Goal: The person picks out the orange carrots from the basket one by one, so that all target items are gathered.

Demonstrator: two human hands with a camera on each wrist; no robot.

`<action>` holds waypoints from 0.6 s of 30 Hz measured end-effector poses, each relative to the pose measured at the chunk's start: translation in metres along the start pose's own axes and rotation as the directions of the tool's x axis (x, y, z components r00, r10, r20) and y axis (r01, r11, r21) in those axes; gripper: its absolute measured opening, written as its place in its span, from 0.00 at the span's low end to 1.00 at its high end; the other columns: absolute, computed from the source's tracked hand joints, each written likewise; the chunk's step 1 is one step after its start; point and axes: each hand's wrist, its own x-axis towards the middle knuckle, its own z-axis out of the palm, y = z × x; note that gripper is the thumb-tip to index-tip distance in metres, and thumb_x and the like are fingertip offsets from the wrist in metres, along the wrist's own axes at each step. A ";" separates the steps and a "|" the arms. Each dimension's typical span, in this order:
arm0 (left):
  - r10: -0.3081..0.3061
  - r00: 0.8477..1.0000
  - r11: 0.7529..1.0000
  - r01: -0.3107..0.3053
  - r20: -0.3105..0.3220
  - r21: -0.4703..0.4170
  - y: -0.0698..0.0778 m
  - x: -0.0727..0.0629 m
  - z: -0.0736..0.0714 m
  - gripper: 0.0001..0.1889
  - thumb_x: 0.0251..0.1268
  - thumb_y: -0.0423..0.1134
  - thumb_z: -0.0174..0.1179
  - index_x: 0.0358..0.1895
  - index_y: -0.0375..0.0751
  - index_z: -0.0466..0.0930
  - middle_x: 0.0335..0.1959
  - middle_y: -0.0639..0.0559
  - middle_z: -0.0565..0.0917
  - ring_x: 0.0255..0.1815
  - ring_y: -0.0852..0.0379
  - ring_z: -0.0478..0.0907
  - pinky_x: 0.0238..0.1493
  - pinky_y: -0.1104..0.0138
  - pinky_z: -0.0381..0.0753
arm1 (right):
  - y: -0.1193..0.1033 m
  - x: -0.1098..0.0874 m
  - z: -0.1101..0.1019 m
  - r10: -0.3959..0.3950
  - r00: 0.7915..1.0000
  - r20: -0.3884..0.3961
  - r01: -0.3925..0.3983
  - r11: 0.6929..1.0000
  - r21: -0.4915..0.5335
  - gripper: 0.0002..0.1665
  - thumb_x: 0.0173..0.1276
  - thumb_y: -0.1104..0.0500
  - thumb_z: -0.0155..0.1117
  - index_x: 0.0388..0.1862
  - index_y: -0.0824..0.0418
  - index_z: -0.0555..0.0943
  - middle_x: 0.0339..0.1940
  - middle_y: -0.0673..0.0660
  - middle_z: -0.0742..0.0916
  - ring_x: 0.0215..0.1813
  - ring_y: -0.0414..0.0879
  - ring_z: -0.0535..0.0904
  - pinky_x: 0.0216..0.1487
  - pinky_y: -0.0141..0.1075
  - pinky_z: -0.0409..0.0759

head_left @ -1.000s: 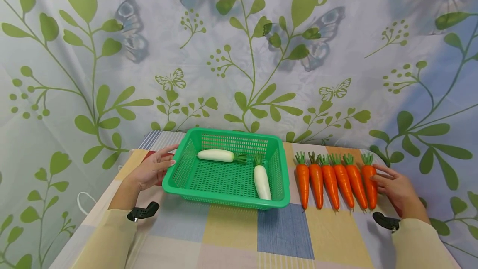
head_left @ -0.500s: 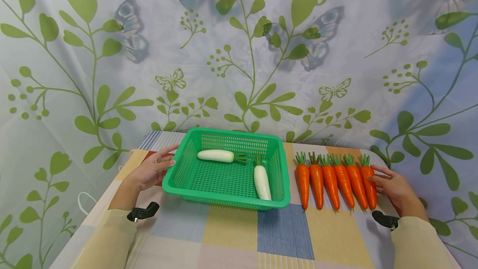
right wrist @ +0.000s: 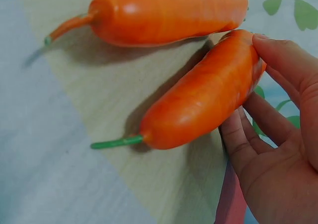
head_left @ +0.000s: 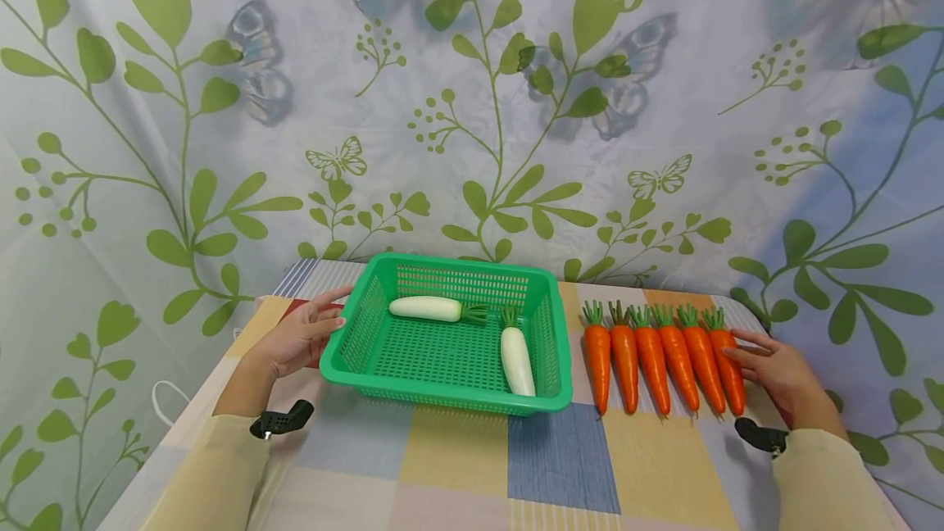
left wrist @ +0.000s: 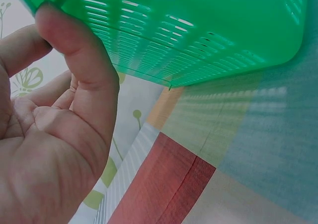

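My left hand (head_left: 302,336) touches the left end of a green plastic basket (head_left: 442,397); in the left wrist view its thumb (left wrist: 82,60) meets the underside of the rim, the other fingers relaxed. Two white radishes lie in the basket, one radish (head_left: 425,308) sideways at the back, the other radish (head_left: 518,360) lengthwise at the right. Several carrots lie side by side in a row to the right. My right hand (head_left: 783,375) holds the rightmost carrot (head_left: 726,359) by its upper part, thumb on top and fingers along its outer side, as the right wrist view shows.
The neighbouring carrot (right wrist: 169,15) lies just beside the held one, green tops toward the back. A patchwork tablecloth (head_left: 457,457) covers the table. Behind hangs a leaf-and-butterfly curtain (head_left: 413,211), close to the table's back edge. A white cable (head_left: 158,400) loops at the left.
The top of the rightmost carrot has shifted left toward its neighbour, with my right hand moving slightly along with it. My left hand and the basket have stayed in place.
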 end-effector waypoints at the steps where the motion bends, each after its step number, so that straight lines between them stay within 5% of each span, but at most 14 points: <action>1: 0.001 1.000 1.000 -0.001 0.002 0.000 0.000 0.000 0.000 0.37 0.81 0.32 0.50 0.84 0.46 0.41 0.63 0.46 0.82 0.50 0.51 0.89 0.51 0.56 0.89 | 0.000 0.000 0.000 0.002 1.000 0.002 -0.002 1.000 -0.005 0.55 0.71 0.34 0.63 0.83 0.63 0.53 0.60 0.53 0.84 0.42 0.27 0.83 0.46 0.31 0.85; 6: 0.000 1.000 1.000 0.000 -0.003 0.002 0.000 0.000 0.001 0.37 0.81 0.32 0.50 0.84 0.46 0.41 0.63 0.46 0.82 0.50 0.51 0.90 0.50 0.57 0.89 | 0.000 -0.002 0.002 0.015 1.000 -0.014 -0.015 1.000 -0.026 0.57 0.70 0.32 0.63 0.83 0.62 0.53 0.75 0.72 0.72 0.42 0.28 0.83 0.47 0.34 0.86; 18: 0.002 1.000 1.000 -0.002 -0.007 0.006 0.000 0.000 0.001 0.38 0.80 0.33 0.51 0.84 0.46 0.41 0.63 0.47 0.82 0.50 0.52 0.89 0.50 0.57 0.89 | 0.001 -0.001 0.008 0.016 0.998 -0.064 -0.016 1.000 -0.001 0.55 0.72 0.35 0.63 0.82 0.65 0.54 0.79 0.76 0.62 0.37 0.22 0.79 0.42 0.28 0.87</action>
